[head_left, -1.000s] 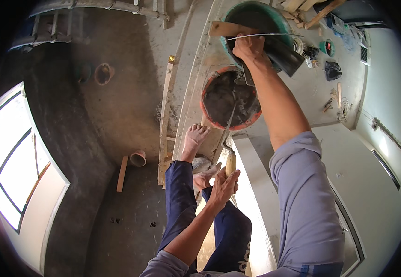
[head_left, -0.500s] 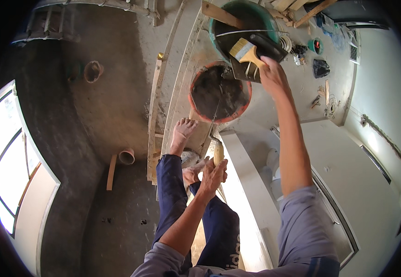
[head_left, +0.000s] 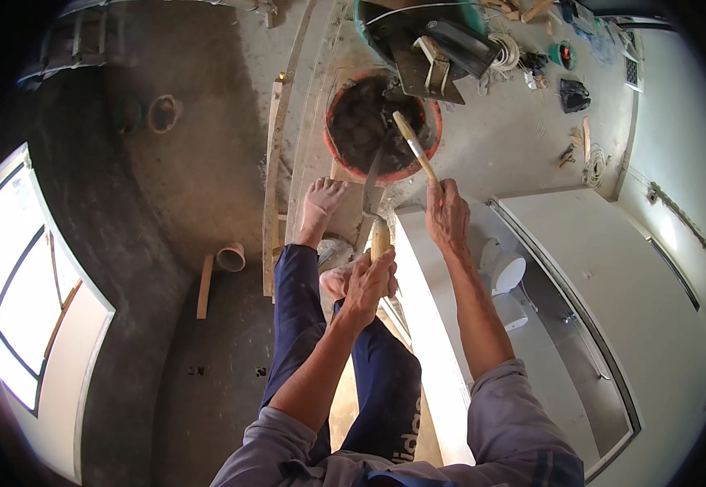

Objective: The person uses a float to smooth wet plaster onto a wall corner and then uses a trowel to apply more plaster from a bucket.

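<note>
My left hand [head_left: 367, 284] is closed round the wooden handle of a trowel [head_left: 374, 174], whose blade reaches over the near part of an orange-rimmed bucket [head_left: 330, 146]. Dark, wet-looking mortar [head_left: 357, 122] fills that bucket. In my right hand [head_left: 448, 213] is a paintbrush [head_left: 414, 146] with pale bristles, held by its handle with the bristle end above the mortar. A dark flat plastering float [head_left: 426, 77] with a handle lies at the far right of the bucket, against the edge of a green tub [head_left: 363, 24].
My bare foot [head_left: 320, 207] rests on the plank beside the bucket. Wooden strips [head_left: 273, 178] run along the left. Coiled cable [head_left: 505, 53], a black bag [head_left: 574, 96] and a small green pot [head_left: 562, 55] lie at the far right. A white toilet [head_left: 505, 268] shows below on the right.
My right hand has come nearer and left from the float and tub, bringing the paintbrush to the mortar bucket. The trowel stays in my left hand. The view has shifted slightly.
</note>
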`<state>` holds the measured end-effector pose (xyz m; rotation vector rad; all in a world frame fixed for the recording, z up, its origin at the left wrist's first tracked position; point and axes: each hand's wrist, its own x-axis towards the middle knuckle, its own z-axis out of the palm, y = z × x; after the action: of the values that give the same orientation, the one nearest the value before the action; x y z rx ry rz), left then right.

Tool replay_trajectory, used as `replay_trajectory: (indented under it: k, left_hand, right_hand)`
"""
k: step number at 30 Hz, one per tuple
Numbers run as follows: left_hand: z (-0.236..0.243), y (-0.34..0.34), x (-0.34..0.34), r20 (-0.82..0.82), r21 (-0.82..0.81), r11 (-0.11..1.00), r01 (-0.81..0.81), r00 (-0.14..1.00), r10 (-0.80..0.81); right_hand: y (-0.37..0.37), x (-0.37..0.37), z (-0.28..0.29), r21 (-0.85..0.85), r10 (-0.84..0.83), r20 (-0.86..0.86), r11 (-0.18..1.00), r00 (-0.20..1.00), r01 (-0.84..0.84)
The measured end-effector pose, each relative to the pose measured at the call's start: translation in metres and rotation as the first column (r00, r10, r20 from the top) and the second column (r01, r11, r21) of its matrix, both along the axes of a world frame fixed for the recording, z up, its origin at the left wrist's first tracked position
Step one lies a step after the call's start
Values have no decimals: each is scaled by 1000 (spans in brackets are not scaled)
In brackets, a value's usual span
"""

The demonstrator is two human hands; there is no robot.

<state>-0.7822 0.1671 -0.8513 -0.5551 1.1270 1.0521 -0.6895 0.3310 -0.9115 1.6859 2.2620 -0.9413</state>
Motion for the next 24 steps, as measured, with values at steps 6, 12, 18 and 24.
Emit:
replay_trajectory:
  k: [6, 12, 18, 24]
  left_hand:
    - [-7, -4, 5, -2, -30, 999, -27, 1000, 27]
    - [-4, 6, 3, 34, -107, 989, -100, 994, 104]
    - [-12, 3, 8, 73, -17, 994, -111, 991, 112]
    - [-4, 3, 3, 97, -23, 986, -166, 981, 168]
  right_hand:
    - [-22, 13, -38, 84, 159, -4, 984, 987, -158]
    - [-2, 5, -19, 116, 209, 22, 971, 978, -211]
    - [16, 9, 0, 71, 295, 37, 952, 955, -297]
    - [80, -41, 92, 271, 337, 81, 898, 938, -346]
